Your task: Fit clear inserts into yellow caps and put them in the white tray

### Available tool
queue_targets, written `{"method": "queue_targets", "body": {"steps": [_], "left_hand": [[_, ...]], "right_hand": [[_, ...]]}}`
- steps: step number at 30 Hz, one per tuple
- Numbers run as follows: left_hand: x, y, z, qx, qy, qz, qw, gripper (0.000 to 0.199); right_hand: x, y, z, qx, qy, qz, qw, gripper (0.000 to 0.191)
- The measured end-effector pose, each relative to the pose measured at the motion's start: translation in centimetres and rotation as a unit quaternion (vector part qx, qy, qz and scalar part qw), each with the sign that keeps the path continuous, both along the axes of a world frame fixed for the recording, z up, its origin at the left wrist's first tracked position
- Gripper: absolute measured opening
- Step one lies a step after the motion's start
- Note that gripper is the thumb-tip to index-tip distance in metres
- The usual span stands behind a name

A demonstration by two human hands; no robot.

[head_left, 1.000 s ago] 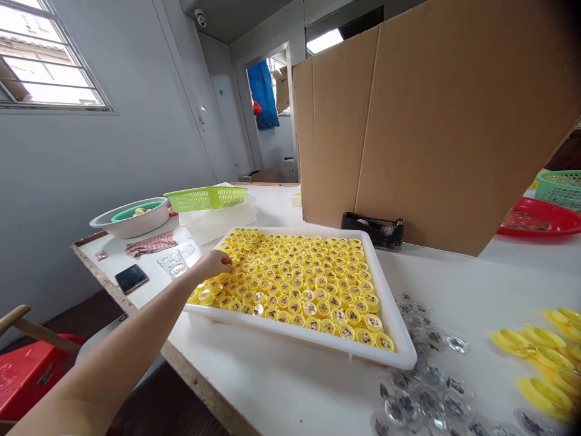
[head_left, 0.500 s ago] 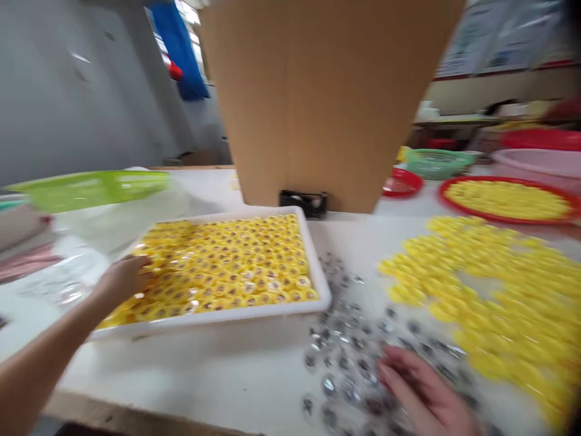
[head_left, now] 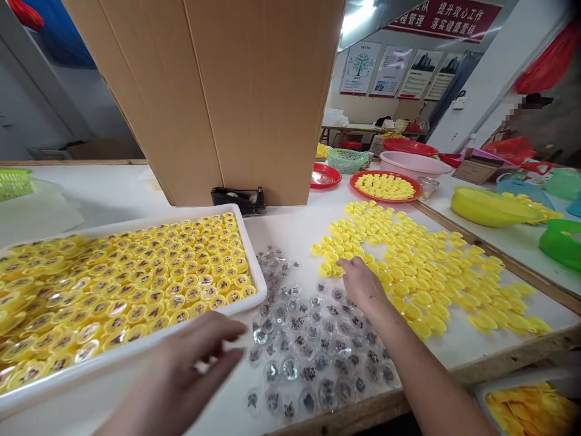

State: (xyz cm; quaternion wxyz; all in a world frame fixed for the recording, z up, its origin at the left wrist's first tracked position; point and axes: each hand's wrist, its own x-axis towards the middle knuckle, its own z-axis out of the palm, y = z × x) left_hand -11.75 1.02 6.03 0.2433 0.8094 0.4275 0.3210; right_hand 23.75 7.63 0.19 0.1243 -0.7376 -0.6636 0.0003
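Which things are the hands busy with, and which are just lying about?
Likely in use:
yellow pieces at the right hand
clear printed discs
white tray near the left hand

Probably just lying about:
tape dispenser
cardboard
green basket

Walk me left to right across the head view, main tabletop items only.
White tray → clear printed discs → loose yellow pieces → bright green bowl at the right edge.
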Motion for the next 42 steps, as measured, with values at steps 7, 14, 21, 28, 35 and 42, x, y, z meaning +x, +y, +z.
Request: {"method": "queue_targets", "body": {"steps": [7,14,21,28,35,42], "left_hand": [[9.4,-0.4,-3.0,-0.164,0.004,-0.114,0.98,0.016],[9.7,0.7,-5.0,-0.308,-0.11,-0.028,0.945,0.017],[10.5,0.5,-6.0,-0.564,-0.45,-0.06,0.69,0.049],[9.4,1.0,-6.8,-0.594,-0.44,-0.003,0.674,0.035],[9.3,1.2,-7.0,-0.566,-0.411,-0.008,0.715,0.041],[9.3,1.3,-6.9,-0.563,-0.403,-0.005,0.722,0.039]], "right_hand": [[-0.1,2.0,0.4,-0.088,-0.086,0.015,0.992,0.018],[-0.1,0.4,3.5,-0.07,-0.071,0.049,0.994,0.018],[-7.2,-6.1,5.6,-0.09,0.089,0.193,0.973,0.012],[-5.7,-5.4,2.4,-0.061,0.073,0.11,0.989,0.016],[-2.2,-2.7,-0.3,-0.07,-0.019,0.021,0.997,0.01],[-1.3,-2.9,-0.6,-0.063,0.082,0.016,0.995,0.015]]}}
